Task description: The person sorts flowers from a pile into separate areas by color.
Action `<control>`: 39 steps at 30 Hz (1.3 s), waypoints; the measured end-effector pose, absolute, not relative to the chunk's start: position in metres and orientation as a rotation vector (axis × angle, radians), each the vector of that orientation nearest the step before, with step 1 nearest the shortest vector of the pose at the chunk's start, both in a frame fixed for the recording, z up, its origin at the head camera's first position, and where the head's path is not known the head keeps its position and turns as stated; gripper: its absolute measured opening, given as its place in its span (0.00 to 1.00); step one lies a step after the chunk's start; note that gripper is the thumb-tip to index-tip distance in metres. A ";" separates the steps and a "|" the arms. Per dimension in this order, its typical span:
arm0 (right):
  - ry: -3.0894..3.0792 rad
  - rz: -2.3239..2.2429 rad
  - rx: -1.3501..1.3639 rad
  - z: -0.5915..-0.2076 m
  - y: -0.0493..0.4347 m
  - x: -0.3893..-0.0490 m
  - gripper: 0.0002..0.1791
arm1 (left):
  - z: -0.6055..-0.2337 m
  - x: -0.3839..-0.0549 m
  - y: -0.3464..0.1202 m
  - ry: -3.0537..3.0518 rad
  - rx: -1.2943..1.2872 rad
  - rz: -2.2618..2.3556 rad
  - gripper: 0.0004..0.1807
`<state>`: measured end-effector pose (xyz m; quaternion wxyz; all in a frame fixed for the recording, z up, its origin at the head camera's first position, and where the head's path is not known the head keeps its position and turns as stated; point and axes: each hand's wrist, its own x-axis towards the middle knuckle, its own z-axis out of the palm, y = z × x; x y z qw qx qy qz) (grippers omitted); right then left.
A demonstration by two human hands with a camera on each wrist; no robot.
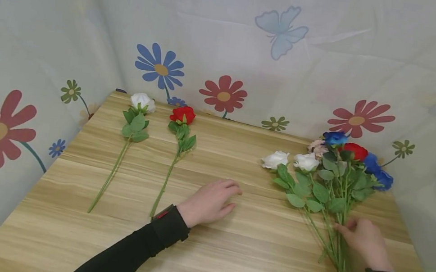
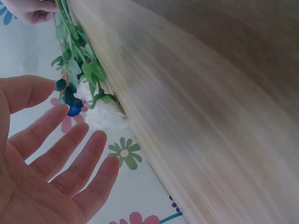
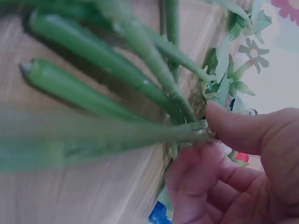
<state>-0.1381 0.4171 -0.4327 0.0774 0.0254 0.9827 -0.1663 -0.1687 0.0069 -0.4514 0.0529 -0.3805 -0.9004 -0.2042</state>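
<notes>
On the right of the table lies a bunch of artificial roses (image 1: 321, 189) with blue, red, white and pale pink heads, their stems pointing toward me. My right hand (image 1: 366, 240) pinches stems of this bunch between thumb and fingers; the right wrist view shows the green stems (image 3: 98, 74) running out past the thumb (image 3: 238, 130). Over the middle of the table is my left hand (image 1: 210, 201), its fingers relaxed and holding nothing. The palm and spread fingers of the left hand (image 2: 56, 158) show in the left wrist view.
A single white rose (image 1: 131, 132) and a single red rose (image 1: 179, 136) lie apart on the left of the wooden table (image 1: 218, 263). My left wrist is close to the red rose's stem end. A flower-printed curtain (image 1: 199, 25) surrounds the table's back and sides.
</notes>
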 end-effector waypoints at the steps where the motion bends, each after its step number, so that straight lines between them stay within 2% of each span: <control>1: 2.949 -0.506 0.077 -0.433 0.417 -0.138 0.22 | -0.451 -0.169 0.007 -2.739 -1.156 -0.622 0.17; 7: 2.991 -0.606 0.087 -0.435 0.417 -0.137 0.26 | -0.450 -0.167 0.008 -2.739 -1.157 -0.629 0.17; 17: 3.088 -0.766 0.013 -0.429 0.400 -0.132 0.16 | -0.448 -0.166 0.006 -2.727 -1.165 -0.643 0.17; 30: 2.981 -1.107 -0.084 -0.409 0.366 -0.130 0.15 | -0.449 -0.165 0.001 -2.728 -1.141 -0.680 0.18; 39: 2.784 -1.294 -0.080 -0.406 0.336 -0.133 0.18 | -0.444 -0.167 -0.005 -2.757 -1.082 -0.719 0.20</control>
